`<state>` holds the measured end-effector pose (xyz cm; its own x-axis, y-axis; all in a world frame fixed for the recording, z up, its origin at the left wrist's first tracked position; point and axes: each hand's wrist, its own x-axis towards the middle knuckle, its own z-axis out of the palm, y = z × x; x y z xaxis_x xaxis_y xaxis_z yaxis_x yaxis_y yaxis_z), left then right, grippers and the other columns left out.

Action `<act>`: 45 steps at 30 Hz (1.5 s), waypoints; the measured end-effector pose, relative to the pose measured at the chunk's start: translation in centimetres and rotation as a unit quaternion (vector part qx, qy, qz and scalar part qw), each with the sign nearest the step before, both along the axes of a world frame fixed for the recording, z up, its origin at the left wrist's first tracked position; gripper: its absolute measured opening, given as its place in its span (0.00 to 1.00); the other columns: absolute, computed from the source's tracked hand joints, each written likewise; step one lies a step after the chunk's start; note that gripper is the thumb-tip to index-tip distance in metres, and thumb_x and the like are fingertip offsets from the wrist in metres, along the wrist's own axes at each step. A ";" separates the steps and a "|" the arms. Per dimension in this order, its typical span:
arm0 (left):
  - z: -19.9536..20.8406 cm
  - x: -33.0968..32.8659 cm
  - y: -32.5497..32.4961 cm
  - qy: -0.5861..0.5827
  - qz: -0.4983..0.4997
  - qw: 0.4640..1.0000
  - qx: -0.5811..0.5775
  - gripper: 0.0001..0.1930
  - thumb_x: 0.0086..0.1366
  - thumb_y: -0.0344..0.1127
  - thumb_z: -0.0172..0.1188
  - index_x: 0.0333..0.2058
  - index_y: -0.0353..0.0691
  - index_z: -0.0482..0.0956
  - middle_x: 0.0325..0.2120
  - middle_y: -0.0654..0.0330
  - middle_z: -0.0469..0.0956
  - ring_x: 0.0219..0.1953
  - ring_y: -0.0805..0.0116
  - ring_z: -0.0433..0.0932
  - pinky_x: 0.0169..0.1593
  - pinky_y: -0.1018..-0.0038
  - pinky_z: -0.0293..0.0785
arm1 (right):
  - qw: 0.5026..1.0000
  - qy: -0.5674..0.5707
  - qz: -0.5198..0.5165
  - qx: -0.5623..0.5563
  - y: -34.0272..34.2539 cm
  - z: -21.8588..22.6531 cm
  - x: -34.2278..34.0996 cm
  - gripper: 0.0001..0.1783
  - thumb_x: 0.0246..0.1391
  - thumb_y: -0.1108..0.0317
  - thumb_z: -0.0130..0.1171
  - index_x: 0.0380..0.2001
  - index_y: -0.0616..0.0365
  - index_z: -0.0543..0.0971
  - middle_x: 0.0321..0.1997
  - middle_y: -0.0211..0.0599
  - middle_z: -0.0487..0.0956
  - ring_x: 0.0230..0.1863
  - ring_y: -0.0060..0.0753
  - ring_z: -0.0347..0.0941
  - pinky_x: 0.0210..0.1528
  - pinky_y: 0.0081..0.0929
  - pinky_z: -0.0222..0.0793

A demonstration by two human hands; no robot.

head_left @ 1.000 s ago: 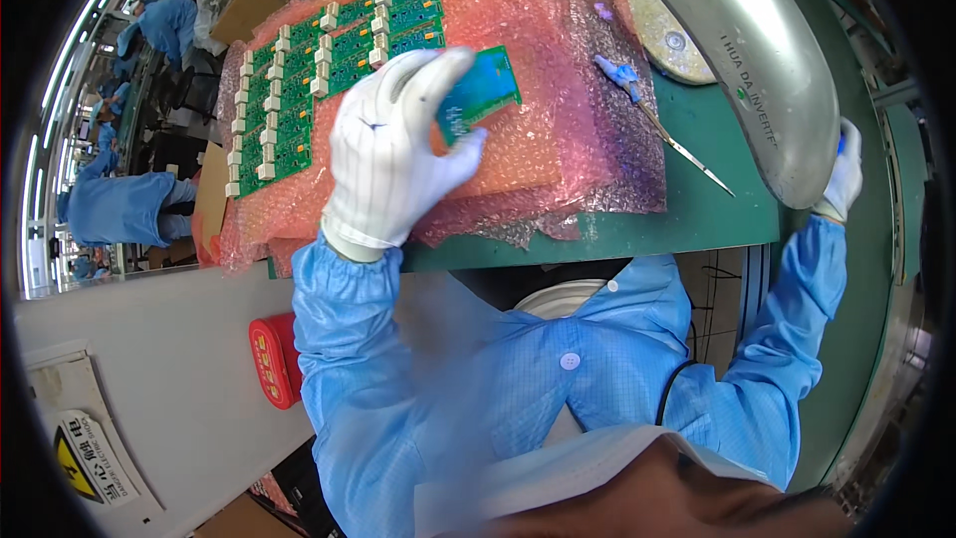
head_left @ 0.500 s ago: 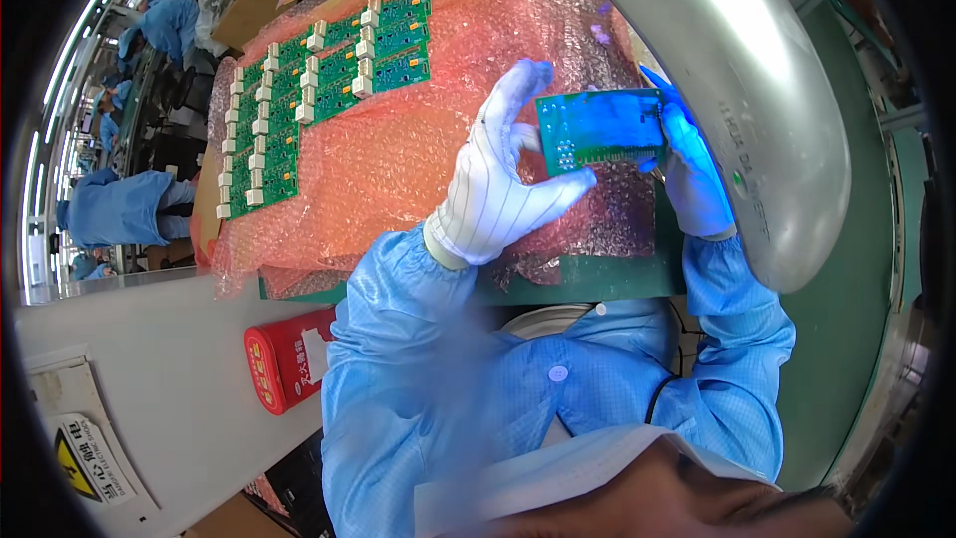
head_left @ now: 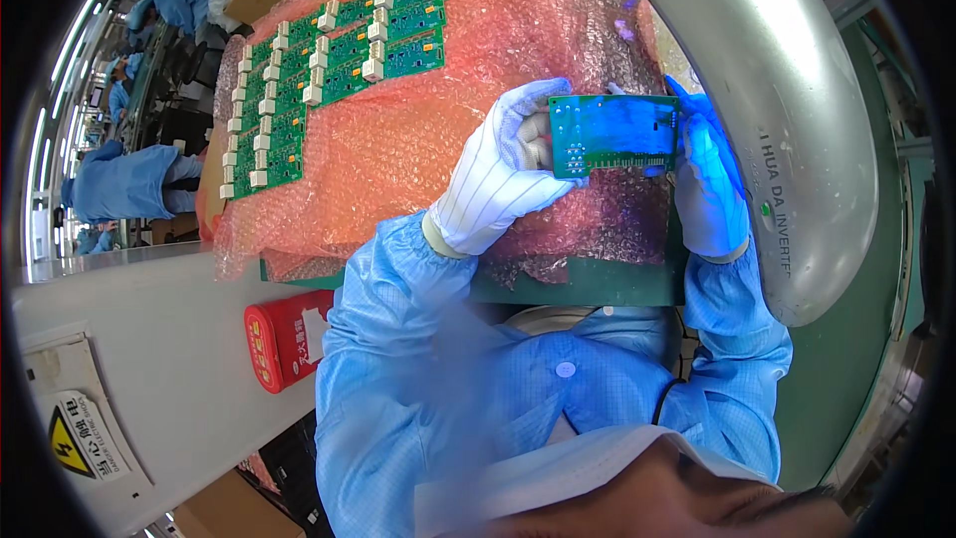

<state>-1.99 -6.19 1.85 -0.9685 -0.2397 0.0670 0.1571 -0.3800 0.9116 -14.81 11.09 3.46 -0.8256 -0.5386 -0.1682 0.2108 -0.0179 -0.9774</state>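
Observation:
Beside the lamp, a green circuit board [head_left: 614,133] is held up above pink bubble wrap, its surface lit blue-violet. My left hand [head_left: 498,174], in a white striped glove, grips its left end, with the thumb along the lower corner and the fingers curled at its side. At the right end, my gloved right hand [head_left: 709,184] closes on the board's edge. Blue light covers that hand, and some of its fingers are hidden behind the board. Left of my hands, several green circuit boards [head_left: 413,56] with white connectors lie in rows on the bubble wrap [head_left: 428,139].
A large silver lamp housing [head_left: 767,90] hangs close by my right hand. Beneath the wrap shows a green mat [head_left: 597,282]. A red box [head_left: 287,341] stands on the pale surface at left. Farther left, people in blue coats [head_left: 124,196] work along a line.
My left hand has closed from a spread pose onto the board's left end. The right hand has shifted its hold at the other end. The whole view has shifted slightly.

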 end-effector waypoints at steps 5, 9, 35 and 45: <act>0.4 -0.1 0.0 -0.027 -0.010 1.000 -0.001 0.42 0.52 0.18 0.65 0.65 0.38 0.55 0.56 0.51 0.70 0.54 0.62 0.76 0.57 0.67 0.74 | 0.998 0.013 0.028 -0.045 0.7 -1.5 -0.6 0.33 0.70 0.43 0.39 0.64 0.57 0.67 0.52 0.35 0.79 0.47 0.22 0.74 0.40 0.22 0.67; 0.5 0.0 0.1 -0.034 -0.005 0.999 -0.039 0.41 0.52 0.18 0.64 0.64 0.38 0.55 0.56 0.52 0.70 0.53 0.62 0.76 0.56 0.67 0.74 | 0.996 0.067 0.060 0.015 2.4 -4.3 -1.9 0.31 0.68 0.42 0.42 0.59 0.56 0.69 0.50 0.36 0.79 0.43 0.24 0.75 0.33 0.22 0.67; 0.5 0.1 -0.8 -0.015 -0.087 0.982 0.166 0.41 0.59 0.34 0.59 0.69 0.39 0.49 0.60 0.49 0.67 0.53 0.55 0.75 0.51 0.62 0.76 | 0.992 -0.040 0.052 -0.111 0.9 -0.1 -0.2 0.26 0.63 0.47 0.52 0.54 0.54 0.71 0.62 0.45 0.74 0.46 0.28 0.75 0.32 0.21 0.66; 1.1 0.3 -0.4 -0.054 -0.046 0.994 0.086 0.33 0.66 0.31 0.53 0.67 0.32 0.51 0.56 0.50 0.71 0.49 0.62 0.76 0.50 0.66 0.76 | 0.975 0.064 0.048 -0.206 2.1 -4.8 -1.7 0.29 0.68 0.46 0.46 0.56 0.62 0.69 0.58 0.47 0.75 0.45 0.35 0.75 0.43 0.29 0.73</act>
